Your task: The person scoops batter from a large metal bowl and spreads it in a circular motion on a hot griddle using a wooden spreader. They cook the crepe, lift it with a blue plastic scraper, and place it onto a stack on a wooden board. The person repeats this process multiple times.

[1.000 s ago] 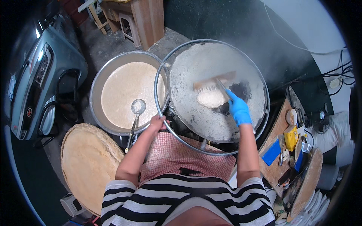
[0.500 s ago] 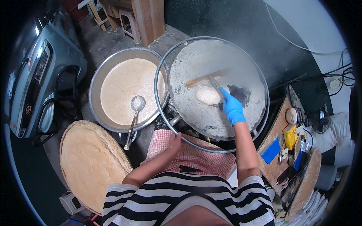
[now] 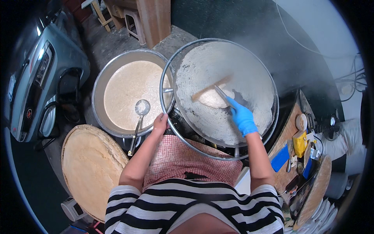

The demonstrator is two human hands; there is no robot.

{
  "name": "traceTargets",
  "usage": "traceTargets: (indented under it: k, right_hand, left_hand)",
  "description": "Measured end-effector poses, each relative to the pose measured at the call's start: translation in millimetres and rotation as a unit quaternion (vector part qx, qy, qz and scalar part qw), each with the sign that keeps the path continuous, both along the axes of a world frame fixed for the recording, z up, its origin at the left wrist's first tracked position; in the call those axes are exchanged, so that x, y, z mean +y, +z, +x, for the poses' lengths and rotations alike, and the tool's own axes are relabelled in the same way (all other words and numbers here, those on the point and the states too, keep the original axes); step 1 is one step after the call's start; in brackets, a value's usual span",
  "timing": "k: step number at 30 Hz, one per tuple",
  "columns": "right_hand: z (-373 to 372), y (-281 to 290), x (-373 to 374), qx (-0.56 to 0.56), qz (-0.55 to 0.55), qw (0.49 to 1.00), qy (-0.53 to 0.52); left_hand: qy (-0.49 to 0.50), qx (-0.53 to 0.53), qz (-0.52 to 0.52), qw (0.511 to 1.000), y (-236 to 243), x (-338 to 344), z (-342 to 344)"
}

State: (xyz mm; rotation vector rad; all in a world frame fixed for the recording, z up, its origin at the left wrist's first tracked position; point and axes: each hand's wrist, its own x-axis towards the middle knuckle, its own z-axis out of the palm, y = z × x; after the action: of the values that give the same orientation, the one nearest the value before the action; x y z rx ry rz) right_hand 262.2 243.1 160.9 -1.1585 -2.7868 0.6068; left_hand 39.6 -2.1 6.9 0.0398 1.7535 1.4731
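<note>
We've got both hands at the round griddle point(image 3: 204, 124): R hand point(image 3: 243, 117), blue-gloved, is closed on the spreader point(image 3: 212, 88) by its handle; L hand point(image 3: 160, 124), bare, is at the lower L of the metal ring point(image 3: 161, 87) around the griddle, but we can't tell if its fingers curl fully round. Key relation: the spreader's wooden blade is fwd & L of our R hand, approx mid-griddle, long axis running near-L to far-R, handle slanting back to the glove. The pale batter point(image 3: 212, 100) sits against the blade's near side, btwn blade & glove, partly under the handle. R hand is clearly nearer to it than L. The pot point(image 3: 94, 91) w/ more batter & a ladle point(image 3: 142, 107) is L of the ring. Re labels: round red emblem point(image 3: 29, 114) on the grey-blue vehicle point(image 3: 58, 58) far L, plus a yellow pkt point(image 3: 300, 143) on the R desk point(image 3: 289, 124); no legible lettering on either.
</note>
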Motion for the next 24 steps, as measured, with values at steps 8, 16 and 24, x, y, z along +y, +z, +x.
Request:
traceTargets:
  k: [8,16,24]
  right_hand:
    - [-7.5,6.8,14.4,-0.014,-0.025,0.999,-0.041]
    - [29.2,13.8,24.0,-0.078,-0.034,0.996,0.006]
    - [-14.1,-8.5,5.5,0.011,-0.036,0.999,0.007]
  left_hand:
    - [-0.025,0.009,0.005,1.000,-14.6,-28.1,134.7]
    - [0.003,-0.089,0.067,0.994,-12.9,-17.2,82.2]
    - [0.037,-0.049,0.007,0.998,13.1,4.4,-4.1]
